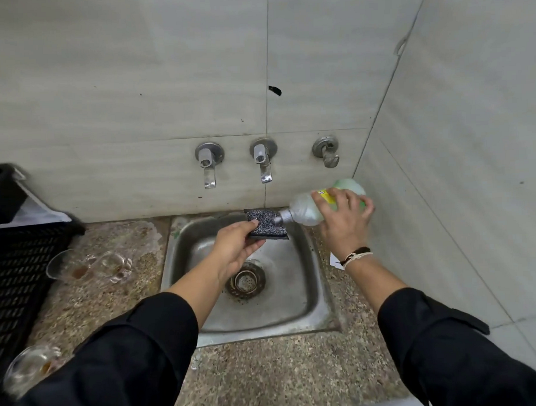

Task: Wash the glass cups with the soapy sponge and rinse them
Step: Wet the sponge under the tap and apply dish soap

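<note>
My left hand (235, 249) pinches the sponge (266, 223) over the sink (320, 292); my right hand (341, 218) grips the soap bottle (309, 210), nozzle lying leftward onto it. The glass cups (89, 266) wait on the desk (266, 376), nearer my left.

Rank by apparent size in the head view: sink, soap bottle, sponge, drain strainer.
1. sink, by far the largest.
2. soap bottle, partly covered by the right hand.
3. sponge and drain strainer look about alike; the left hand hides part of the sponge, so no ranking between them.
</note>
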Available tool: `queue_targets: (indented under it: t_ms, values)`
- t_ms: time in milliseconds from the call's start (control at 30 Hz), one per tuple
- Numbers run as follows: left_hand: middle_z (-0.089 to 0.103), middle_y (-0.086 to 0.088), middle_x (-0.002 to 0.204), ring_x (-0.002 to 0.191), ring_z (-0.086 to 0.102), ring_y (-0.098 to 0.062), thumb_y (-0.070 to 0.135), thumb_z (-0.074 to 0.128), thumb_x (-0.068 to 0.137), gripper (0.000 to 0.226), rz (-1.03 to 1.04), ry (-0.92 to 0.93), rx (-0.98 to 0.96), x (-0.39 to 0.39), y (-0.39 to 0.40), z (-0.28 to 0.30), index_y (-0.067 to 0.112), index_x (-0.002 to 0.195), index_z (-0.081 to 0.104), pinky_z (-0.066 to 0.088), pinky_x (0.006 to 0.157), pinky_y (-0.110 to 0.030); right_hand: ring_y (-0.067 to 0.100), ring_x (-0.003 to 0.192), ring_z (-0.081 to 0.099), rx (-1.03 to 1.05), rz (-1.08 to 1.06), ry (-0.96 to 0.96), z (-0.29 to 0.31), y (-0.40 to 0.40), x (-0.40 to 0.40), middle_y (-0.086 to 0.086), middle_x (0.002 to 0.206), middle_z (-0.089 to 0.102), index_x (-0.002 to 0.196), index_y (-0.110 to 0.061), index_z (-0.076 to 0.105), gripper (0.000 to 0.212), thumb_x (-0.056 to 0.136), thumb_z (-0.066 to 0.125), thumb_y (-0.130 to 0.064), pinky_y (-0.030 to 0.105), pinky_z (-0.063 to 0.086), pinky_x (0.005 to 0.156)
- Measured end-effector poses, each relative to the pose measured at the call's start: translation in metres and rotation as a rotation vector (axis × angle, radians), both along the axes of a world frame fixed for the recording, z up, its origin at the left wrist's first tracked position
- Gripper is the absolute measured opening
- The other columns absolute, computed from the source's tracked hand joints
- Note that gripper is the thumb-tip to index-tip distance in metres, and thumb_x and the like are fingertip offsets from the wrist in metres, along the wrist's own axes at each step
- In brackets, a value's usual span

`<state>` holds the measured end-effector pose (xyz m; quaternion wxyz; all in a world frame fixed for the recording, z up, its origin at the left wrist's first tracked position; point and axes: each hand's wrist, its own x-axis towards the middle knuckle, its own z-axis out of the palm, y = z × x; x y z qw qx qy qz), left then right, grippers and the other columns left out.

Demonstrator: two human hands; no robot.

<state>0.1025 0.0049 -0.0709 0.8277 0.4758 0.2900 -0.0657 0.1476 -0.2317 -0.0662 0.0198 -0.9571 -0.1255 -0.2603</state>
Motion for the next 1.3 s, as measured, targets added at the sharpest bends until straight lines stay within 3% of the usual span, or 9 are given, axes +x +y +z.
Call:
queue_targets:
  t_ms: [200, 333, 467, 733, 1100, 1200, 1300]
  values:
    - [0.072, -0.013, 0.094, 0.088, 0.071, -0.023, 0.006, 0.068, 0.095, 0.01, -0.014, -0.007, -0.019, -0.017, -0.005, 0.007, 0.003, 0.104, 0.065, 0.062, 0.066, -0.03, 0.029, 0.117, 0.051, -0.233, 0.061, -0.202, 0.026, 0.001, -0.007, 0.005, 0.127, 0.059, 0.129, -0.032, 0.059, 0.056, 0.075, 0.064, -0.014, 0.052, 0.024, 0.104]
    - [0.072, -0.012, 0.091, 0.086, 0.07, -0.022, 0.005, 0.066, 0.096, 0.003, -0.025, -0.015, -0.027, -0.024, -0.007, 0.01, 0.005, 0.099, 0.066, 0.062, 0.065, -0.03, 0.031, 0.114, 0.054, -0.253, 0.073, -0.267, 0.037, 0.003, -0.013, 0.006, 0.124, 0.061, 0.127, -0.028, 0.06, 0.053, 0.078, 0.049, -0.011, 0.053, 0.024, 0.104]
    - [0.071, -0.011, 0.088, 0.084, 0.07, -0.022, 0.004, 0.066, 0.096, 0.001, -0.025, -0.022, -0.042, -0.028, -0.009, 0.012, 0.005, 0.097, 0.066, 0.062, 0.065, -0.03, 0.03, 0.114, 0.053, -0.262, 0.051, -0.275, 0.043, 0.003, -0.017, 0.006, 0.123, 0.061, 0.126, -0.027, 0.061, 0.054, 0.077, 0.047, -0.01, 0.053, 0.025, 0.104]
    - [0.071, -0.01, 0.088, 0.081, 0.069, -0.02, 0.005, 0.066, 0.097, 0.004, -0.005, -0.026, -0.058, -0.032, -0.008, 0.013, 0.008, 0.094, 0.065, 0.062, 0.067, -0.031, 0.03, 0.116, 0.048, -0.17, -0.116, -0.014, 0.03, -0.005, -0.021, 0.006, 0.125, 0.055, 0.127, -0.031, 0.06, 0.06, 0.072, 0.066, -0.008, 0.054, 0.024, 0.104]
    - [0.071, -0.013, 0.096, 0.087, 0.07, -0.023, 0.002, 0.063, 0.098, 0.003, 0.014, -0.022, -0.066, -0.026, -0.013, 0.013, 0.005, 0.099, 0.064, 0.062, 0.073, -0.033, 0.027, 0.115, 0.049, -0.121, -0.072, -0.046, 0.029, -0.003, -0.008, 0.003, 0.125, 0.055, 0.127, -0.034, 0.06, 0.058, 0.074, 0.062, -0.01, 0.053, 0.023, 0.104]
    - [0.07, -0.013, 0.096, 0.087, 0.069, -0.022, 0.003, 0.061, 0.098, 0.004, 0.031, -0.028, -0.091, -0.025, -0.015, 0.013, 0.005, 0.097, 0.063, 0.063, 0.07, -0.031, 0.028, 0.112, 0.046, 0.031, -0.138, 0.076, 0.017, -0.013, -0.003, 0.002, 0.121, 0.054, 0.125, -0.035, 0.062, 0.062, 0.067, 0.066, -0.012, 0.051, 0.028, 0.099]
    - [0.069, -0.013, 0.099, 0.089, 0.069, -0.023, 0.003, 0.061, 0.098, 0.003, 0.05, -0.028, -0.105, -0.024, -0.015, 0.013, 0.006, 0.099, 0.063, 0.062, 0.068, -0.031, 0.028, 0.113, 0.046, 0.259, -0.21, 0.343, -0.002, -0.021, 0.007, 0.001, 0.121, 0.052, 0.129, -0.04, 0.059, 0.061, 0.072, 0.072, -0.023, 0.045, 0.035, 0.092]
